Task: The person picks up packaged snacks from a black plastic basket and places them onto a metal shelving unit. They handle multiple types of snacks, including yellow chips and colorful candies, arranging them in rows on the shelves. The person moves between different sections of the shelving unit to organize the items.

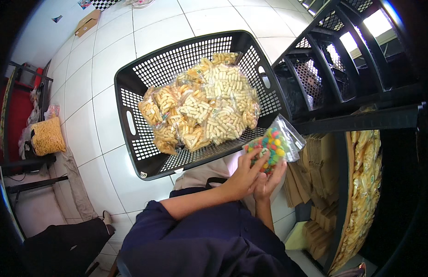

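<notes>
Both hands are on a clear plastic bag of multicoloured candies (277, 145), beyond the near right corner of the black plastic basket (214, 152). My left hand (246, 171) lies over the near face of the bag, fingers spread across it. From below and the right, my right hand (271, 180) supports the bag; part of it is hidden behind the left. The bag's top end is flat and points up and right. In the basket lie several clear bags of pale stick-shaped snacks (227, 83) and of orange-yellow snacks (196, 136).
Black shelving (355, 117) rises on the right, with brown paper bags (319, 162) beneath and bagged yellow snacks (364, 187) beside. At left lie a large snack bag (49, 136) and a grey cloth (75, 187). Another person's dark-clad leg (68, 239) is at lower left. A cardboard box (87, 23) stands by the wall.
</notes>
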Available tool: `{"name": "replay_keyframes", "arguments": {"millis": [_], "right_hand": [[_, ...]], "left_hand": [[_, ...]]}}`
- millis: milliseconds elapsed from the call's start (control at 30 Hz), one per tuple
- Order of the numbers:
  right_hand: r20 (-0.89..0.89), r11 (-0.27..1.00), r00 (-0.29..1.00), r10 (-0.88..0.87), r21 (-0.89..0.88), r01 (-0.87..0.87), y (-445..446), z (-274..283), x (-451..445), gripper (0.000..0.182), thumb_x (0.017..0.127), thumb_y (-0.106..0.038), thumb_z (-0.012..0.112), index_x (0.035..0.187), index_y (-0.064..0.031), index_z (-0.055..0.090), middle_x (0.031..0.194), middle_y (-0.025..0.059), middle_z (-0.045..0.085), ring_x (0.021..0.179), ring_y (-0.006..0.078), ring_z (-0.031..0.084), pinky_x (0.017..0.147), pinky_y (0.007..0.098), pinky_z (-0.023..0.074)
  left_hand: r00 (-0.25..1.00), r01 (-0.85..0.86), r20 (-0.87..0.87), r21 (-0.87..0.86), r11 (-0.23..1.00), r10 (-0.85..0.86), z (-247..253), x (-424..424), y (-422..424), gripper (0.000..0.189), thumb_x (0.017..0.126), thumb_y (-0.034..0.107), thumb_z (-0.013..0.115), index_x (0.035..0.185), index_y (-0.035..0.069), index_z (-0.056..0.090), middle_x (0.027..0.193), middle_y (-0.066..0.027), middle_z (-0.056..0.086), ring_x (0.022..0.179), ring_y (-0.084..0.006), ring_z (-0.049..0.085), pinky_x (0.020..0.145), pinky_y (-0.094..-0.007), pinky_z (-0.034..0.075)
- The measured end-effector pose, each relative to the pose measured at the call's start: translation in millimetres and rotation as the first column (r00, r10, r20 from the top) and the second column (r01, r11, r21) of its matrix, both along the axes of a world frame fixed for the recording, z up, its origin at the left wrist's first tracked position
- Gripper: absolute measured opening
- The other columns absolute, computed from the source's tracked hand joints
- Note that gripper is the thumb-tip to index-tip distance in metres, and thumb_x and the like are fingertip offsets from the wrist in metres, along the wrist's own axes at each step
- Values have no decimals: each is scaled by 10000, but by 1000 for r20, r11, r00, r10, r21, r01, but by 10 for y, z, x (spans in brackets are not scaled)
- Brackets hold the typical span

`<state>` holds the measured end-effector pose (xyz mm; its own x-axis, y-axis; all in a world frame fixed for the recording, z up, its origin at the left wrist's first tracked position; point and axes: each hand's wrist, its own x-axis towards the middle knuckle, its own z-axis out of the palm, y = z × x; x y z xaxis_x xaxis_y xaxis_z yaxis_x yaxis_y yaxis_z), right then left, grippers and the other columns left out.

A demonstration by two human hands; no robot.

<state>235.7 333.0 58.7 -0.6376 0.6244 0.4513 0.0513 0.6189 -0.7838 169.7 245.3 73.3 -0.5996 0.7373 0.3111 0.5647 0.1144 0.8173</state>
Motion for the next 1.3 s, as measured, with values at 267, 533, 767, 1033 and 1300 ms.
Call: {"name": "replay_keyframes", "arguments": {"millis": [267, 533, 767, 1033, 1300], "right_hand": [[52, 725, 947, -318, -630, 278, 126, -160, 245, 362, 825, -145, 428, 1139, 31, 390, 995, 95, 490, 929, 162, 468, 772, 266, 379], [-101, 531, 904, -415, -834, 151, 235, -202, 465, 361, 820, -220, 422, 1100, 6, 397, 1017, 97, 454, 930, 179, 470, 773, 307, 389], [-94, 483, 884, -458, -861, 159, 262, -386, 613, 354, 813, -202, 431, 1092, 13, 403, 1005, 94, 462, 918, 179, 471, 783, 302, 378], [-56, 484, 872, -487, -848, 216, 174, -356, 618, 335, 816, -190, 419, 1073, 26, 420, 995, 95, 471, 915, 180, 474, 785, 292, 372], [-119, 506, 901, -418, -854, 123, 188, -319, 665, 344, 812, -223, 423, 1069, 5, 421, 988, 89, 470, 904, 186, 478, 781, 289, 374]], "left_hand": [[905, 417, 64, 62, 907, -421, -99, -181, -153, 665, 660, 107, 596, 1239, 33, 278, 1267, -169, 284, 1143, -315, 330, 927, -369, 307], [971, -235, -110, -575, 783, 210, -1043, -1659, -1438, 410, 702, 178, 556, 1051, -6, 445, 1063, -184, 452, 907, -332, 491, 804, -361, 396], [871, -435, -287, -829, 352, 399, -1550, -2153, -1569, 365, 730, 313, 563, 957, 38, 481, 976, -138, 488, 856, -265, 539, 722, -360, 443], [870, -480, -357, -773, 416, 341, -1660, -2252, -1478, 242, 739, 277, 551, 870, 75, 540, 876, -112, 535, 790, -259, 562, 667, -349, 460], [608, -612, 644, 7, 791, 464, -752, -2138, -1894, 187, 856, 192, 408, 931, 42, 491, 800, -12, 505, 726, -86, 476, 633, -211, 399]]}}
